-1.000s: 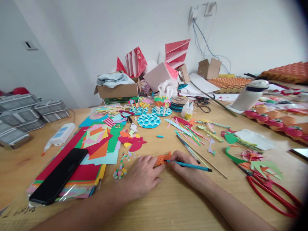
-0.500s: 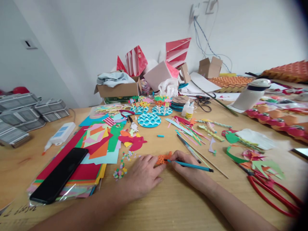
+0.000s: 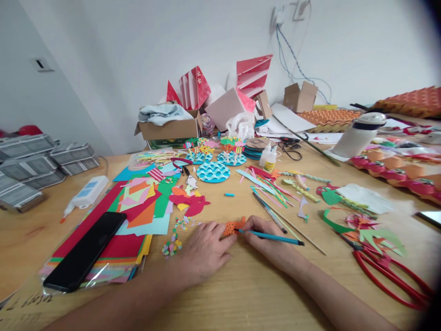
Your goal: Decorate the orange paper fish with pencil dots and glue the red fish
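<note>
A small orange paper fish (image 3: pixel 230 228) with black dots lies on the table between my hands. My left hand (image 3: pixel 206 248) rests palm down at its left, fingers bent, holding the paper against the tabletop with the fingertips. In a writing grip, my right hand (image 3: pixel 263 234) is closed around a blue felt-tip pen (image 3: pixel 275 236). The pen's dark tip is at the right part of the fish, and its back end points right. A short blue pen cap (image 3: pixel 229 195) lies beyond the hands. Part of the fish is covered by my fingers.
Left stand a stack of coloured paper (image 3: pixel 106 243) and a black phone (image 3: pixel 86 250). Ahead are a blue wavy disc (image 3: pixel 213 172), red paper cutouts (image 3: pixel 193 204) and glue bottles (image 3: pixel 269 158). A wooden stick (image 3: pixel 303 232) and red-handled scissors (image 3: pixel 389 276) lie right.
Both hands, the paper fish and the pen keep nearly the same places. The whole view has shifted very slightly.
</note>
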Demonstrator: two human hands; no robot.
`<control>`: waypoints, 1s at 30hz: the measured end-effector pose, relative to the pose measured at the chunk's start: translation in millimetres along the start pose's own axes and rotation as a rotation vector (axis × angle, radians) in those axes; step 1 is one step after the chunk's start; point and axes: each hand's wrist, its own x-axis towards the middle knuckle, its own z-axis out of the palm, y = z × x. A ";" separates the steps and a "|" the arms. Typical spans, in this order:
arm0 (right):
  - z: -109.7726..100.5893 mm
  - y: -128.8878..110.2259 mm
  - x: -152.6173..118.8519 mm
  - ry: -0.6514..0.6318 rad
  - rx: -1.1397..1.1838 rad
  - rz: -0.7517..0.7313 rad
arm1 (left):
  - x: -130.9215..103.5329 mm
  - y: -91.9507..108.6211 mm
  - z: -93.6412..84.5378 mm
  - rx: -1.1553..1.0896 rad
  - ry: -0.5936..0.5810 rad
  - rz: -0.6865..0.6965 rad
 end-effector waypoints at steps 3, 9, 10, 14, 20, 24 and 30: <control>0.5 -1.3 0.0 0.001 0.016 0.008 | -0.1 -0.3 -0.1 0.004 0.000 0.008; -1.0 -2.6 -0.1 0.002 -0.010 -0.003 | -0.7 -1.7 2.4 0.002 0.004 0.008; -1.4 -1.8 -0.1 0.008 -0.019 -0.005 | -0.7 -1.8 2.7 0.004 0.005 0.007; -1.0 0.4 0.1 0.034 -0.037 -0.001 | -0.7 -1.4 1.7 0.007 0.003 0.009; 0.9 -2.6 1.2 0.011 -0.019 0.027 | -1.1 -0.6 1.6 -0.006 0.007 -0.001; 0.5 -2.8 1.6 0.003 -0.028 0.030 | -0.6 -0.5 2.1 -0.004 0.005 0.000; 1.7 -1.8 1.8 -0.004 0.007 0.023 | -0.3 0.3 1.0 -0.007 0.005 0.005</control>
